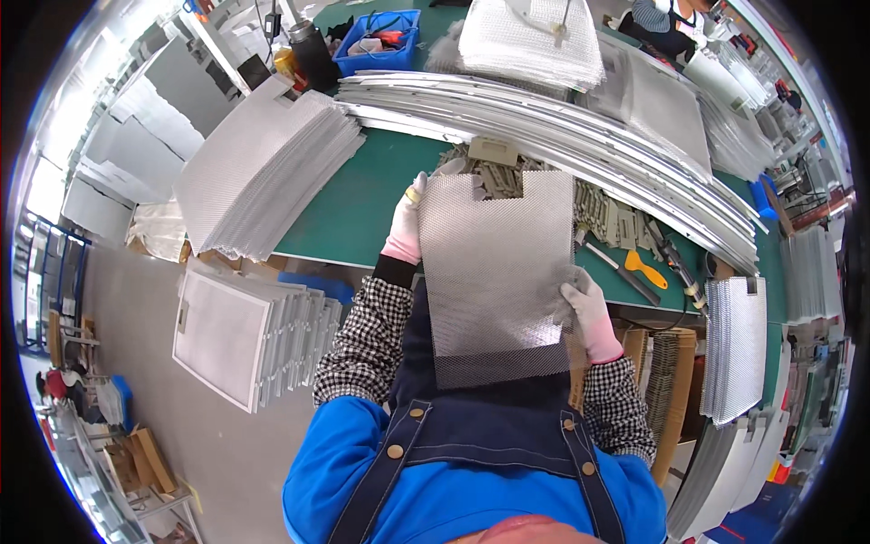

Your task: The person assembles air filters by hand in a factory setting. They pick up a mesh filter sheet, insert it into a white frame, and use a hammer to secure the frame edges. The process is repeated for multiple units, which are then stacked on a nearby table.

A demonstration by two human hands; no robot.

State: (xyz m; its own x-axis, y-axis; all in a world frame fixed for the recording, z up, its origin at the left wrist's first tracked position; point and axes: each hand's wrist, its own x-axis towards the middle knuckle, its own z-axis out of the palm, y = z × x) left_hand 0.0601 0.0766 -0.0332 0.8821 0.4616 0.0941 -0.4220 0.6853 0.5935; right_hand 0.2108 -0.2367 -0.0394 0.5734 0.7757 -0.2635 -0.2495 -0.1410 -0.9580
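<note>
A silvery metal mesh sheet (498, 272) with a square notch in its top edge is held upright in front of my apron. My gloved left hand (408, 220) grips its upper left edge. Lower on the right edge, my gloved right hand (591, 313) is closed on the sheet, with the thumb in front and the other fingers partly seen through the mesh. Behind the notch lies a heap of small beige-grey plastic parts (603, 216). A black-handled hammer (625, 275) and a yellow scraper (645, 269) lie on the green table (385, 168) near my right hand.
A stack of mesh sheets (263, 172) stands on the table's left. Framed mesh panels (227, 340) are stacked below it. Long metal strips (580, 136) span the table behind the parts. A power screwdriver (681, 272) and more mesh sheets (736, 349) are at right. Another person (666, 18) is far right.
</note>
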